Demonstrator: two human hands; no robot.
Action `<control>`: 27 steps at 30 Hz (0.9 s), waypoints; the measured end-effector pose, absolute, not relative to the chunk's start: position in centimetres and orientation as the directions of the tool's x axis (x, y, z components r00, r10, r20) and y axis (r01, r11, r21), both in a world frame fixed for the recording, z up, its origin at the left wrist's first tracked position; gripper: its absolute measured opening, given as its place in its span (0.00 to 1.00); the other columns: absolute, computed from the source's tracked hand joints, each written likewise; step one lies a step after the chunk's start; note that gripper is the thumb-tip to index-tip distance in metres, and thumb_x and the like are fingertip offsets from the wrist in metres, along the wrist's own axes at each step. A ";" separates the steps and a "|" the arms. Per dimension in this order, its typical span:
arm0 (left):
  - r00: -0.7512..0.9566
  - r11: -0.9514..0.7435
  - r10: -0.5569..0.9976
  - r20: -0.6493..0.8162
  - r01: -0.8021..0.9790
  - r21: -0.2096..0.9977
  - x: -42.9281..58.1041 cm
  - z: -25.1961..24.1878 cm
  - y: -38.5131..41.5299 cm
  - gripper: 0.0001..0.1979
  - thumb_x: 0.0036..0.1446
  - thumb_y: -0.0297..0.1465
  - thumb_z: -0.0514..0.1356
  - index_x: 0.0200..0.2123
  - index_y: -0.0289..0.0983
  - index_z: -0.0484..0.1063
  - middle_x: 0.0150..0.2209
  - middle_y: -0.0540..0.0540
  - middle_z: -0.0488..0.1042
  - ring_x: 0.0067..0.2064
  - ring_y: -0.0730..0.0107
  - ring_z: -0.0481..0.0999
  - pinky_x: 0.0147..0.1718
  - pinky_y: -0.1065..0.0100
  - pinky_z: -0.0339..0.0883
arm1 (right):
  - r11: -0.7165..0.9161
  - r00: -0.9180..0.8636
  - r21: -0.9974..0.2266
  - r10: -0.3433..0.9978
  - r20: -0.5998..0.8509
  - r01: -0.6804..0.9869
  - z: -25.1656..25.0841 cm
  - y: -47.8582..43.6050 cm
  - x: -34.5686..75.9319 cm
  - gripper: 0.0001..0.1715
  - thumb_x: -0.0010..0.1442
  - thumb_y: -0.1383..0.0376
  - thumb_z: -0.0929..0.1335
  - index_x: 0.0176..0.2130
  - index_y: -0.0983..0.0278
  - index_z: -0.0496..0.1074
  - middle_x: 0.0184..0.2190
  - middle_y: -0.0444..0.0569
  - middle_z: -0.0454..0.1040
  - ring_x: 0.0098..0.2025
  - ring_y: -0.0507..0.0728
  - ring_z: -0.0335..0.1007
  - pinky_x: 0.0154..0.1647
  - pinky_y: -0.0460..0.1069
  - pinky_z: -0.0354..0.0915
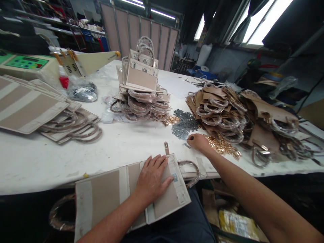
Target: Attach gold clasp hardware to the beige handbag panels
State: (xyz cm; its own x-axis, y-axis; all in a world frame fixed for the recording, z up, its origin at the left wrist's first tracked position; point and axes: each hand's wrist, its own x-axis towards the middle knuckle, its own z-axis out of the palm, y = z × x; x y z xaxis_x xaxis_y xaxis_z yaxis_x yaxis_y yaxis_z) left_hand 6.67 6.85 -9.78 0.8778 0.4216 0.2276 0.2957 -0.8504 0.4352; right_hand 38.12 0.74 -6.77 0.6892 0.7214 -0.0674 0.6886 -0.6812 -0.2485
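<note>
My left hand (152, 179) lies flat, fingers stretched, on an unfolded beige handbag body (103, 195) that rests across my lap and the table edge. The bag's wrapped handles (60, 214) stick out at both ends, and a small strap with a metal fitting (166, 147) points away past my fingertips. My right hand (199, 143) is closed in a pinch low over the table; what its fingers hold, if anything, is hidden. Beside those fingertips lies a small metal piece (186, 145), just in front of a pile of grey metal plates (184, 123).
Gold metal fittings (225, 148) are heaped right of my right hand. Behind stand stacked handbags (141, 77) and a pile of brown bag parts (220, 108). Flat bag bodies (32, 104) lie at left, near a machine with a green panel (27, 62) and a plastic bag (82, 91).
</note>
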 end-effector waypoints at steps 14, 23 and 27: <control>0.885 -0.853 0.411 0.218 0.288 0.436 6.7 -9.7 6.6 0.32 0.65 0.48 0.63 0.68 0.42 0.66 0.69 0.42 0.69 0.71 0.50 0.64 0.74 0.42 0.49 | -0.549 0.541 -0.677 0.801 -0.258 0.490 -1.7 -2.6 31.0 0.16 0.58 0.66 0.72 0.46 0.64 0.83 0.18 0.40 0.73 0.21 0.52 0.70 0.25 0.44 0.63; 0.878 -0.843 0.425 0.218 0.297 0.449 6.5 -9.4 6.2 0.35 0.65 0.48 0.63 0.69 0.39 0.64 0.69 0.41 0.68 0.70 0.51 0.64 0.73 0.44 0.48 | -0.476 0.462 -0.809 0.837 -0.294 0.346 -2.7 -0.8 25.0 0.02 0.56 0.67 0.73 0.31 0.64 0.77 0.19 0.41 0.73 0.20 0.52 0.69 0.22 0.44 0.63; 0.876 -0.844 0.426 0.226 0.294 0.448 6.5 -9.6 6.1 0.36 0.64 0.48 0.63 0.70 0.38 0.63 0.69 0.40 0.68 0.70 0.51 0.64 0.73 0.45 0.48 | -0.507 0.518 -0.820 0.792 -0.322 0.266 -3.7 -0.9 24.9 0.03 0.57 0.65 0.73 0.33 0.63 0.77 0.17 0.40 0.72 0.19 0.52 0.67 0.21 0.45 0.60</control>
State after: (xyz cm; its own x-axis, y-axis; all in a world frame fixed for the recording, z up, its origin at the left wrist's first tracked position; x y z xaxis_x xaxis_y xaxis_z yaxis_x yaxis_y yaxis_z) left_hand 6.48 6.14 -9.59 0.8762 0.4256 0.2262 0.2945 -0.8443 0.4478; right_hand 24.93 -0.85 -3.67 0.5180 0.7925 -0.3221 0.2656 -0.5069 -0.8201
